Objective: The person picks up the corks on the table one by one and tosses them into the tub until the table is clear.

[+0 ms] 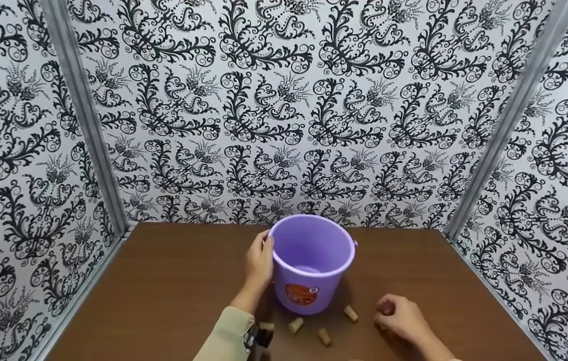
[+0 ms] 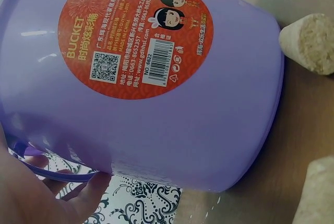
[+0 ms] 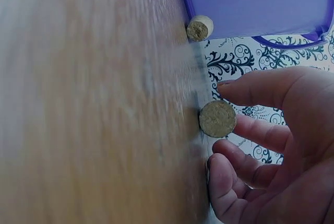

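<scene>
A purple bucket (image 1: 309, 286) with a red round label stands upright on the brown table. My left hand (image 1: 259, 260) grips it at the left side of the rim; the left wrist view shows the fingers (image 2: 94, 190) by its purple handle (image 2: 57, 175). To the right of the bucket, my right hand (image 1: 404, 318) is low at the tabletop, its fingers loosely bent around a cork (image 3: 217, 119). A gap shows between the thumb and that cork; one finger appears behind it. The bucket's visible inside holds nothing.
Several tapered corks lie in front of the bucket, among them one cork (image 1: 351, 314) at its right and another cork (image 1: 324, 337) nearer me. The brown table (image 1: 178, 281) is enclosed by patterned walls (image 1: 284, 110) at the back and sides.
</scene>
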Motion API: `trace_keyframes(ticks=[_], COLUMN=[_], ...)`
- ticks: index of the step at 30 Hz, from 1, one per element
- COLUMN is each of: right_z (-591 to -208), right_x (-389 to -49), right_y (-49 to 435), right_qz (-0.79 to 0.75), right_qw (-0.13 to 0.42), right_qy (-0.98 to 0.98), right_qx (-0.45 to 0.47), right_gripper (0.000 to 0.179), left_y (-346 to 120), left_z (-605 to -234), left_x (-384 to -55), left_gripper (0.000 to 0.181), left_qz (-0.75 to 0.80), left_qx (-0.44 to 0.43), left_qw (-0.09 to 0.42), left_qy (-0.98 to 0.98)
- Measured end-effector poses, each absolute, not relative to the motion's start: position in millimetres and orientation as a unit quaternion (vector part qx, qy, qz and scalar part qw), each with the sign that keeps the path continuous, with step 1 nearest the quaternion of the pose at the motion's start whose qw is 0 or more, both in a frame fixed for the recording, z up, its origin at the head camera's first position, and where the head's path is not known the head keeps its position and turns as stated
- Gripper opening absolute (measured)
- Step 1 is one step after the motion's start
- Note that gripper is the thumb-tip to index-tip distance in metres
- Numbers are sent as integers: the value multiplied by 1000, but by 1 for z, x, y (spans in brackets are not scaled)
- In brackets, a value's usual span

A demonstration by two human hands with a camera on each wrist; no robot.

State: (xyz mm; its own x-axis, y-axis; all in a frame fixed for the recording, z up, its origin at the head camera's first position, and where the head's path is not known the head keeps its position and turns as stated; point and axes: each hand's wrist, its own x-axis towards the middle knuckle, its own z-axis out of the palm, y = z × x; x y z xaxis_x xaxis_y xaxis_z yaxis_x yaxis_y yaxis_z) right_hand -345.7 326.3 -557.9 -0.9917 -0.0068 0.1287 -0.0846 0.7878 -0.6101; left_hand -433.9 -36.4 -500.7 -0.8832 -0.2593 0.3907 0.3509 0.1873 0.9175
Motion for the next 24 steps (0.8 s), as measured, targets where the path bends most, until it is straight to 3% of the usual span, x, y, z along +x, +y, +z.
trace_keyframes(ticks=[24], right_z=[-564], right_x=[-345], right_y=[326], right_qz=[333], right_qw=[51], right_qy=[-940], right_qx=[52], right_gripper=[12], left_y=[-36], left_z=[-499], left_x=[-433], left_gripper=[30], left_qz=[-640], left_qx=[-41], left_qw=[248], left_qy=[-726])
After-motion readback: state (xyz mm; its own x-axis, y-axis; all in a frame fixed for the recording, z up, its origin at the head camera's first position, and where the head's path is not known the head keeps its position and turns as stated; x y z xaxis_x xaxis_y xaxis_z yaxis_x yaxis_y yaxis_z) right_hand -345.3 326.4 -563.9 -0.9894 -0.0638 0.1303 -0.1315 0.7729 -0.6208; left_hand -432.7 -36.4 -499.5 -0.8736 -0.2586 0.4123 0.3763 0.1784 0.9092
